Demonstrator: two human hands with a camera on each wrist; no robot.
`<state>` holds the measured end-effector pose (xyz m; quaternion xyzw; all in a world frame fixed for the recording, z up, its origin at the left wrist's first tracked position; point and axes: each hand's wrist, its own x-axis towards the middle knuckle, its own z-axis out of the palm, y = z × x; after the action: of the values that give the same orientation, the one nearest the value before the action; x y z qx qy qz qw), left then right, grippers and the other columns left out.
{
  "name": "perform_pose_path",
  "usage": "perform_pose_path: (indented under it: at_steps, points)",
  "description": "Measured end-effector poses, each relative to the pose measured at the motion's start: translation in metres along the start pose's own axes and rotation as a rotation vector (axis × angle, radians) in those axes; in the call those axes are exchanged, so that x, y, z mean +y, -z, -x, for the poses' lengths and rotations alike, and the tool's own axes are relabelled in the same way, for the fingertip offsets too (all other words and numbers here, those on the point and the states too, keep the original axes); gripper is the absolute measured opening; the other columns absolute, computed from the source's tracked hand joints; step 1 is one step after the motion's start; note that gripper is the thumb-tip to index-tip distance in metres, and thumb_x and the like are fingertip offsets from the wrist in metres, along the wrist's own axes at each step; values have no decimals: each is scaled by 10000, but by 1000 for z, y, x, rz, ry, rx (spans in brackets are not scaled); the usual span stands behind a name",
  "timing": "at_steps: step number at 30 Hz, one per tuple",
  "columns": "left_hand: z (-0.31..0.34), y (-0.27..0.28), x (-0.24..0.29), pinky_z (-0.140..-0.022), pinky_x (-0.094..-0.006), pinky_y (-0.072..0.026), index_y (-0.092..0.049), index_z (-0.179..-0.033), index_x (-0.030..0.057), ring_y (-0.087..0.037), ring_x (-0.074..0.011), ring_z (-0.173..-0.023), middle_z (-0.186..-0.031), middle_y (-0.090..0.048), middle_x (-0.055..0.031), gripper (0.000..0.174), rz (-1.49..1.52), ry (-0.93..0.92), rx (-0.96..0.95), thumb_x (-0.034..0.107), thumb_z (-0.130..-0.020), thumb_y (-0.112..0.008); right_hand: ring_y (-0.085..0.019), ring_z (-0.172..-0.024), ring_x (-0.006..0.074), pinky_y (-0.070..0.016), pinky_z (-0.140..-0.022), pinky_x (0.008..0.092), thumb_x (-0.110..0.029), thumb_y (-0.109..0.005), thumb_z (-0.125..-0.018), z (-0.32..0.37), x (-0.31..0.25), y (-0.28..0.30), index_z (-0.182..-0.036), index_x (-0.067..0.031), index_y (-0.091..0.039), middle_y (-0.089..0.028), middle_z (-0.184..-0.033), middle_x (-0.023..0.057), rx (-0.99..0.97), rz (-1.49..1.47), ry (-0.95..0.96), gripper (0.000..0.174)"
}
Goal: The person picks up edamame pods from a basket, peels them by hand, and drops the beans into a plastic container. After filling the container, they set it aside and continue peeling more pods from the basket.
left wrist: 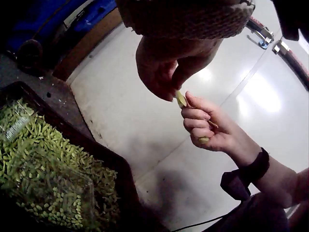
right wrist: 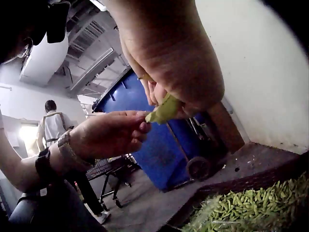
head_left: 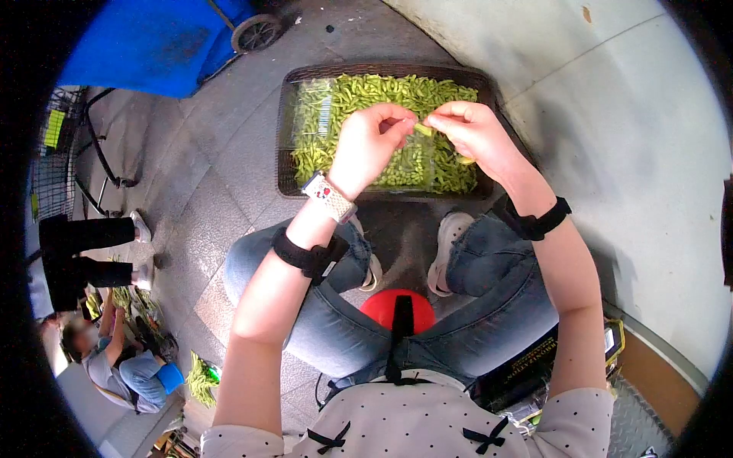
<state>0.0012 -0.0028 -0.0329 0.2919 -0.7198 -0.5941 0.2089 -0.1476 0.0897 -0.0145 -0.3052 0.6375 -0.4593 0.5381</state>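
Above a dark crate point(head_left: 286, 164) of green pods, the left hand point(head_left: 366, 145) and right hand point(head_left: 477, 137) meet at a single green pod point(head_left: 422, 129). The left thumb and fingertips pinch one end of the pod point(left wrist: 181, 99); the right hand point(left wrist: 207, 123) holds its other end. More green pod pieces point(left wrist: 203, 140) stick out of the curled right fingers. In the right wrist view the left hand point(right wrist: 113, 134) touches the tip of the pod point(right wrist: 165, 110). A clear plastic container point(head_left: 416, 172) with shelled beans lies on the pods in the crate.
A pale wall point(head_left: 611, 114) runs along the right side. A blue cart point(head_left: 145, 46) with a wheel stands at the upper left. On the left, one person in black trousers point(head_left: 92, 233) stands and another point(head_left: 126, 374) sits by green plants. A red stool point(head_left: 374, 305) is beneath the wearer.
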Motion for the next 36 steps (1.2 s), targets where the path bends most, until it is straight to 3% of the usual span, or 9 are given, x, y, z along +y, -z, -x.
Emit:
perform_pose_path:
  at_steps: [8,11,15,18,19,22,29,32,36]
  points:
    - [0,-8,7,-570,-206,-462,-525,-978,-5,-567,-89,-627,-747,-607,-66,201,-34,31,-92,84,-801,-555,-540,-612,96,-410,-515,227,-199,-624,-741,-3,26,17,-869,7,-604,-613,-757,73,-144,173,216,243]
    - [0,-13,10,-583,-213,-472,-469,-1065,10,-580,-101,-647,-770,-612,-84,281,-50,41,-90,86,-806,-548,-546,-631,104,-422,-564,237,-97,-593,-744,-2,24,37,-853,27,-597,-611,-720,78,-6,639,193,165]
    - [-2,-17,7,-586,-215,-465,-453,-1086,20,-565,-95,-644,-771,-608,-79,276,-21,53,-101,84,-825,-513,-577,-627,256,-450,-570,321,-196,-523,-765,-6,38,66,-869,14,-597,-596,-695,139,351,1100,325,246]
    - [-3,-18,4,-588,-211,-457,-481,-1054,19,-550,-86,-641,-769,-600,-63,235,-31,43,-104,78,-828,-504,-451,-469,121,-369,-420,259,-209,-466,-823,-6,33,74,-854,18,-572,-471,-538,50,199,279,-65,253]
    - [-3,-19,4,-588,-210,-456,-495,-1038,18,-551,-85,-644,-770,-599,-58,221,-32,29,-101,79,-826,-509,-287,-440,35,-238,-346,193,-209,-400,-867,3,24,68,-862,19,-526,-329,-539,-24,57,-143,-91,260]
    - [-1,-25,4,-594,-208,-452,-535,-984,22,-550,-82,-667,-784,-594,-37,178,-5,-68,-118,81,-815,-530,-297,-444,37,-220,-340,164,-194,-388,-871,-1,29,57,-922,27,-485,-365,-592,-16,-174,-922,-260,247]
    - [6,-24,27,-595,-213,-434,-574,-923,70,-526,-83,-720,-805,-555,-5,202,-171,-337,-223,115,-735,-632,-475,-669,144,-418,-601,220,-167,-323,-873,13,4,4,-936,64,-453,-493,-740,83,-20,-898,-171,273]
    - [6,-24,27,-589,-224,-435,-558,-905,53,-519,-93,-678,-766,-547,-16,184,-88,-307,-172,106,-741,-622,-510,-791,184,-422,-738,275,-135,-314,-865,-2,30,17,-954,72,-447,-517,-824,121,-424,-1018,8,262]
    - [1,-18,12,-555,-247,-439,-550,-898,16,-536,-136,-590,-691,-556,-66,178,-44,-200,17,95,-745,-595,-517,-798,191,-449,-664,252,-58,-340,-835,1,18,7,-961,90,-438,-498,-931,131,-250,-1031,-200,218]
